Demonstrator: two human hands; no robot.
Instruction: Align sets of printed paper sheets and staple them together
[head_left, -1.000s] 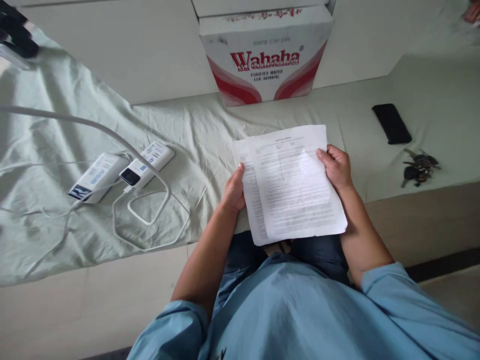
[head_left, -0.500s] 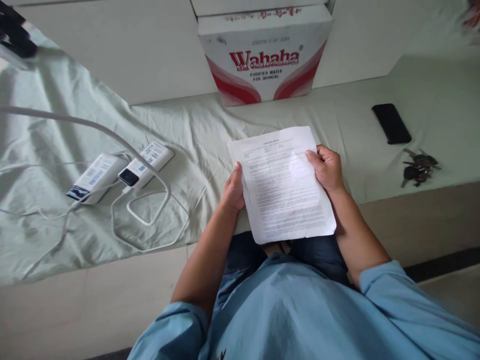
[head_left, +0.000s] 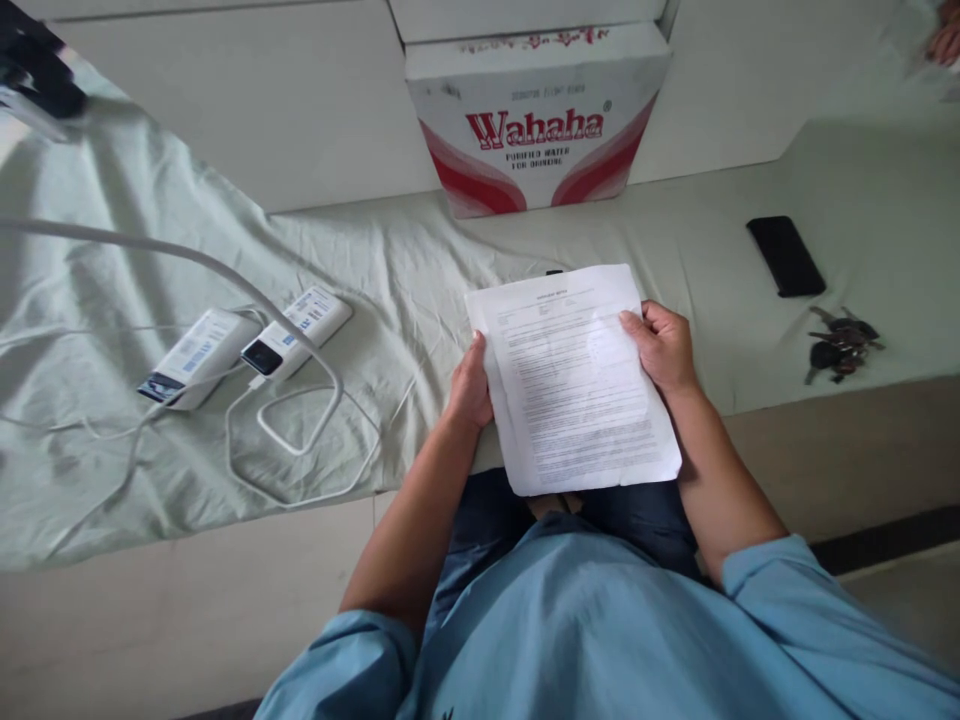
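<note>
A printed sheet of paper [head_left: 574,385] is held over my lap and the near edge of the bed. My left hand [head_left: 469,385] grips its left edge with the thumb on top. My right hand [head_left: 661,346] grips its right edge, thumb across the text. The sheet is slightly creased, with its top toward the wall. A small dark thing peeks out at the sheet's top edge; I cannot tell what it is.
A pale green sheet [head_left: 375,270] covers the bed. Two white power banks [head_left: 247,345] with white cables [head_left: 300,440] lie at left. A white and red Wahaha water carton [head_left: 536,120] stands at the back. A black phone [head_left: 785,256] and a bunch of keys [head_left: 840,343] lie at right.
The paper shifted slightly left and was brought a little nearer together with both hands, then steadied. Both hands keep their grip on its edges.
</note>
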